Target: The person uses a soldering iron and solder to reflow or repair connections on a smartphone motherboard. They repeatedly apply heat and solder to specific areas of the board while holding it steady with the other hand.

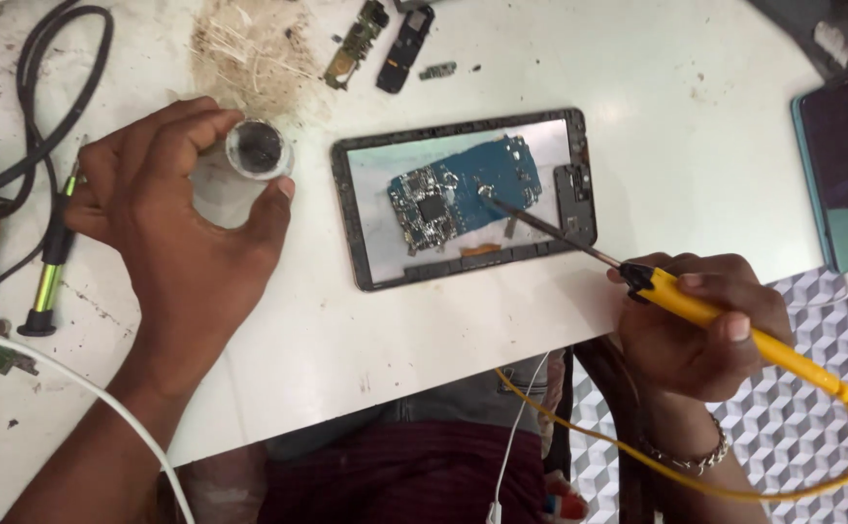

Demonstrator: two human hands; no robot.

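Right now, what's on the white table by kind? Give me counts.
Soldering irons: 1, yellow-handled, in the right hand
Small round jars: 1, in the left hand
Opened tablet frames: 1
Blue circuit boards: 1
Phones: 1
Loose small parts: 3
Screwdrivers: 1
Total: 9

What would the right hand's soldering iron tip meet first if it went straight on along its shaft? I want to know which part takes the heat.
The right hand aims the soldering iron up-left. Its tip already seems to touch the blue circuit board in the phone frame, though contact is hard to judge.
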